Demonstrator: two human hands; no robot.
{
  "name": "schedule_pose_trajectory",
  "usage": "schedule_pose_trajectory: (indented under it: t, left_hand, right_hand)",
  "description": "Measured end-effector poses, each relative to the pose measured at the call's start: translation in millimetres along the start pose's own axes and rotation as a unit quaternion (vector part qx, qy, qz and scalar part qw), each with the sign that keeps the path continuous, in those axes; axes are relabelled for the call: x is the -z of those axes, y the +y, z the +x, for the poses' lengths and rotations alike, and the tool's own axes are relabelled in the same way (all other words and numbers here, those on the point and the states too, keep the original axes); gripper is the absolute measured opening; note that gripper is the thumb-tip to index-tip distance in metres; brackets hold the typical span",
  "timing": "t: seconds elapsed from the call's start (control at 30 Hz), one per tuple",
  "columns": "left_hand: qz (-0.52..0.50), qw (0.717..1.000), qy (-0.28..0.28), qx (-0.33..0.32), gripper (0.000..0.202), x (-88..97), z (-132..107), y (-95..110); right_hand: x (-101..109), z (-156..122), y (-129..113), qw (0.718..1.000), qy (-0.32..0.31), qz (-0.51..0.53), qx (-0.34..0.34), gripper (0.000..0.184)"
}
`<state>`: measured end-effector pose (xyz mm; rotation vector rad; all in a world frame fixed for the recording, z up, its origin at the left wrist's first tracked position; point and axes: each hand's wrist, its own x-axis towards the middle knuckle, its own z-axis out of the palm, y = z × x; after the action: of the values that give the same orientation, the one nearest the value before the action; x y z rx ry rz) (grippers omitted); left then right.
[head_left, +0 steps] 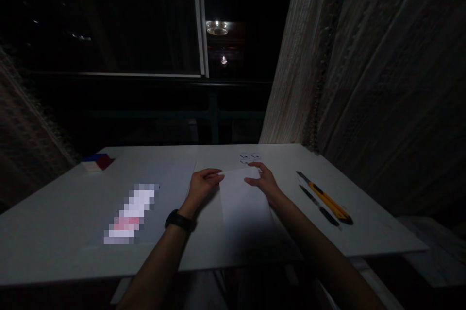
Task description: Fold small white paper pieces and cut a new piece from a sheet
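Note:
A white sheet of paper (244,203) lies on the white table (65,203) in front of me. My left hand (202,184), with a black watch on its wrist, has its fingers curled in a pinch on the sheet's far left corner. My right hand (262,180) rests on the sheet's far right corner, fingers bent down and pressing on the paper. The far edge of the sheet runs between both hands.
A yellow utility knife (325,197) and a black pen (319,205) lie to the right of the sheet. Small paper pieces (249,157) sit beyond it. A red and blue block (97,161) is at the far left, a blurred label (131,214) nearer. Curtains hang right; a dark window is ahead.

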<state>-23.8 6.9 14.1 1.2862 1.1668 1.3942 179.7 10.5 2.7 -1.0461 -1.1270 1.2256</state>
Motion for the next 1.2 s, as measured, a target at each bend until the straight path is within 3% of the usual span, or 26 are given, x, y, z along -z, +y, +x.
schedule_pose_trajectory:
  t: [0.53,0.67,0.83,1.2]
  left_hand:
    - [0.030,0.999,0.003,-0.011,0.028,2.0,2.5,-4.7]
    - [0.029,0.999,0.013,-0.004,0.028,2.0,2.3,-4.6]
    - [-0.005,1.000,-0.003,0.018,0.030,3.0,1.5,-4.2]
    - [-0.012,0.999,-0.006,0.033,0.032,4.2,2.2,-4.9]
  right_hand:
    - [-0.8,1.8,0.0,0.999,0.015,0.029,-0.015,0.063]
    - [-1.3,3.0,-0.8,0.996,0.032,0.069,-0.056,0.053]
    - [1.5,2.6,-0.8,0.994,-0.018,0.083,-0.069,0.039]
    - [2.4,2.5,-0.5,0.996,-0.016,0.080,-0.045,0.039]
